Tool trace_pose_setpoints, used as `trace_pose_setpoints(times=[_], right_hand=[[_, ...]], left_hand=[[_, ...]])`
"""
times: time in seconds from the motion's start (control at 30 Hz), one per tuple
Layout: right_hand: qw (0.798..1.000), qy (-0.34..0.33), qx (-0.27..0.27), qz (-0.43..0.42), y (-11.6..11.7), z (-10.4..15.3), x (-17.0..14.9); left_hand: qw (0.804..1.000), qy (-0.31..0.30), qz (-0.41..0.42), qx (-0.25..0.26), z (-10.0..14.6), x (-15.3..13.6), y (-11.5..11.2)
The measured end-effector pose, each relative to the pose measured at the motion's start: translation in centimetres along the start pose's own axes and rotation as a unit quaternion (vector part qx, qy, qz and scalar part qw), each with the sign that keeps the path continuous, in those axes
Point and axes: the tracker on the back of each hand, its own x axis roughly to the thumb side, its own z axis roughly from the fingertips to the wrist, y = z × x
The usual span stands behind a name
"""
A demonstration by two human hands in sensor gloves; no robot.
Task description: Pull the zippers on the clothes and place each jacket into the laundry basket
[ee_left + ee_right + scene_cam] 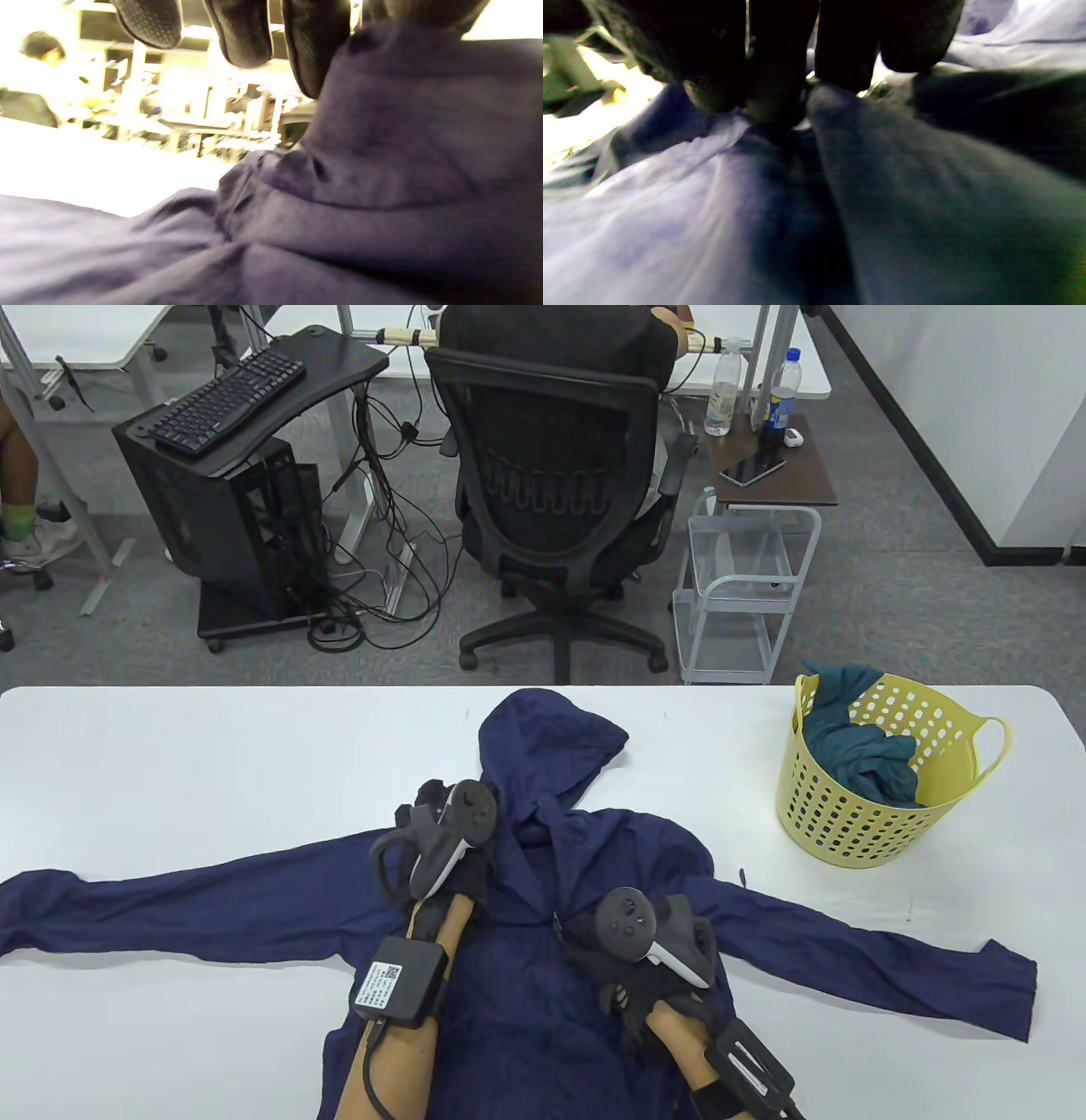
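**One jacket in the basket, one on the table**

The table (170, 763) carries a navy jacket (526, 984) spread flat, sleeves out, hood away from the person. It is not yet in the basket (865, 831), which stands at the right and holds a teal garment (857, 755). The left hand (450, 831) pinches cloth near the collar. The right hand (645, 959) rests mid-chest, apparently at the zipper; whether its fingers (772, 84) grip anything I cannot tell.
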Motion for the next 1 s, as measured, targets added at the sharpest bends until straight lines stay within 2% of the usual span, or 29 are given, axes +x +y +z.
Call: trace_pose_setpoints(times=[0.1,0.13,0.17,0.23,0.27,0.3,0.37,0.43,0.5,0.63,0.83,0.93,1.0], right_hand=[[0.996,0.031,-0.018,-0.079,-0.7,-0.5,-1.3],[0.99,0.041,-0.031,-0.134,-1.0,-0.6,-1.9],[0.98,0.049,-0.042,-0.19,-1.3,-0.6,-2.4],[0.961,0.05,-0.044,-0.269,-1.6,-0.6,-3.0],[0.952,0.043,-0.042,-0.301,-1.7,-0.5,-3.3],[0.945,0.044,-0.045,-0.322,-1.8,-0.4,-3.5],[0.944,0.046,-0.047,-0.324,-1.7,-0.3,-3.7],[0.954,0.054,-0.04,-0.291,-1.4,-0.3,-3.8],[0.974,0.077,-0.027,-0.211,-0.9,-0.1,-3.4],[0.994,0.073,-0.057,-0.054,0.2,0.4,-1.3],[0.994,0.061,-0.065,0.055,0.5,0.7,0.8],[0.995,0.041,-0.034,0.08,0.8,0.9,0.9],[0.996,0.017,-0.016,0.09,0.9,1.1,1.2]], left_hand=[[0.994,-0.103,-0.012,0.033,2.3,2.8,1.8],[0.989,-0.146,-0.02,0.022,3.1,4.0,2.2],[0.982,-0.186,-0.032,-0.011,3.7,5.1,2.3],[0.967,-0.225,-0.075,-0.089,4.2,6.5,1.6],[0.962,-0.229,-0.097,-0.11,4.2,6.9,1.2],[0.959,-0.23,-0.122,-0.108,4.3,7.2,0.6],[0.962,-0.217,-0.131,-0.103,4.0,7.5,-0.6],[0.966,-0.198,-0.132,-0.097,3.6,7.6,-1.7],[0.966,-0.178,-0.158,-0.102,3.1,7.7,-3.3],[0.966,-0.157,-0.177,-0.1,2.7,8.1,-5.1],[0.967,-0.133,-0.193,-0.102,2.7,8.9,-6.6],[0.967,-0.121,-0.207,-0.088,2.7,8.6,-6.5],[0.969,-0.11,-0.198,-0.097,2.8,8.2,-6.2]])
